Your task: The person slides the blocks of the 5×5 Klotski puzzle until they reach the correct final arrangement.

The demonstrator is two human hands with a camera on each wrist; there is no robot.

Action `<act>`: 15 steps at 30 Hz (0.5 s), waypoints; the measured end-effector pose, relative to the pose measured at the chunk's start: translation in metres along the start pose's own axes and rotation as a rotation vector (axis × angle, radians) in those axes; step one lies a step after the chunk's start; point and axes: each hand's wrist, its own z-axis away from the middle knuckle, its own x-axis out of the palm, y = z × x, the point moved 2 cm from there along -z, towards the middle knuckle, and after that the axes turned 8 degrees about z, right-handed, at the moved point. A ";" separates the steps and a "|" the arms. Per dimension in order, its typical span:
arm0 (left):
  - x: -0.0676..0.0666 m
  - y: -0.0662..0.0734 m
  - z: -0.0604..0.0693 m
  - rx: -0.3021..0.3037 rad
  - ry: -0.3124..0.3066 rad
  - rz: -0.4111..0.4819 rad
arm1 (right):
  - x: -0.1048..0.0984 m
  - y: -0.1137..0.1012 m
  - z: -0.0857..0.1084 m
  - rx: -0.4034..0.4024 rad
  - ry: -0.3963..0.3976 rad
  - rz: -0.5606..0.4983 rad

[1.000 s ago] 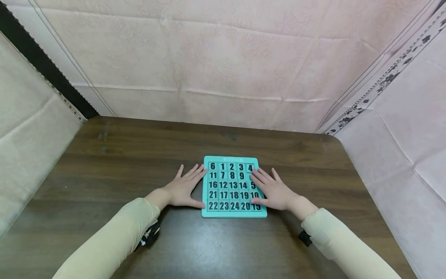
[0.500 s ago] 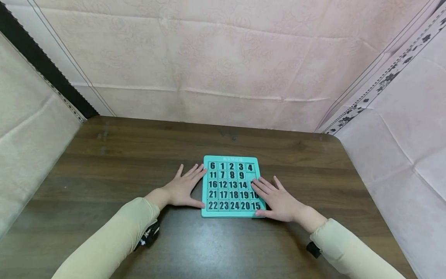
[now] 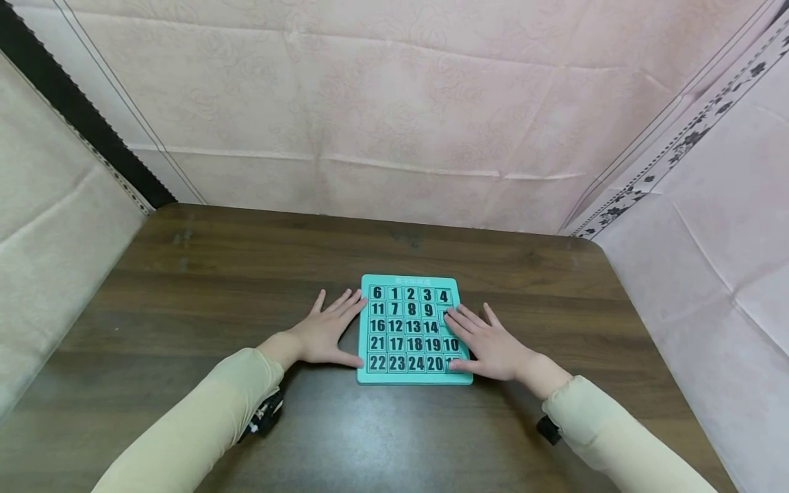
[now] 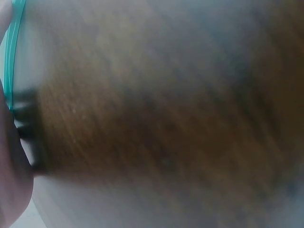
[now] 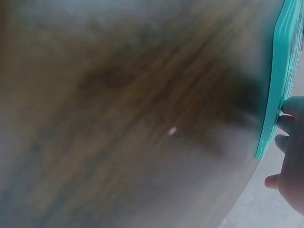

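A turquoise number slide puzzle (image 3: pixel 404 335) lies flat on the table, its tiles bearing black numbers. Along its left edge rests my left hand (image 3: pixel 320 337), fingers straight and spread, with fingertips and thumb touching the rim. My right hand (image 3: pixel 501 349) reaches over the right side, straight fingertips on the right-hand column and thumb near the bottom corner. Those fingers cover part of that column, so the tiles beneath are partly hidden. In the left wrist view only a strip of puzzle edge (image 4: pixel 9 61) shows; the right wrist view has the puzzle's side (image 5: pixel 274 90) beside the fingers (image 5: pixel 289 124).
Dark wood-grain tabletop (image 3: pixel 246 267) surrounds the puzzle. Behind it hangs a pale pink cloth (image 3: pixel 394 116), with more light cloth at both sides. Each wrist carries a black camera strap, partly seen below the sleeves.
My right hand slid down the right column toward me, then part of the way back up; its fingertips now sit around the second and third rows. The left hand has stayed still.
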 end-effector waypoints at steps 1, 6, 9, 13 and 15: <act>0.000 0.000 0.000 0.000 0.000 -0.001 | 0.000 0.001 -0.001 0.003 -0.002 0.004; 0.000 0.001 -0.001 -0.003 -0.002 -0.007 | -0.002 0.003 -0.005 0.016 -0.009 -0.004; 0.000 0.001 -0.001 -0.004 -0.005 -0.007 | -0.003 0.004 -0.007 0.023 -0.014 -0.013; 0.000 0.002 -0.001 -0.004 -0.007 -0.008 | -0.003 0.005 -0.009 0.029 -0.025 -0.012; 0.000 0.002 0.000 -0.003 -0.006 -0.008 | -0.002 0.006 -0.009 0.030 -0.026 -0.010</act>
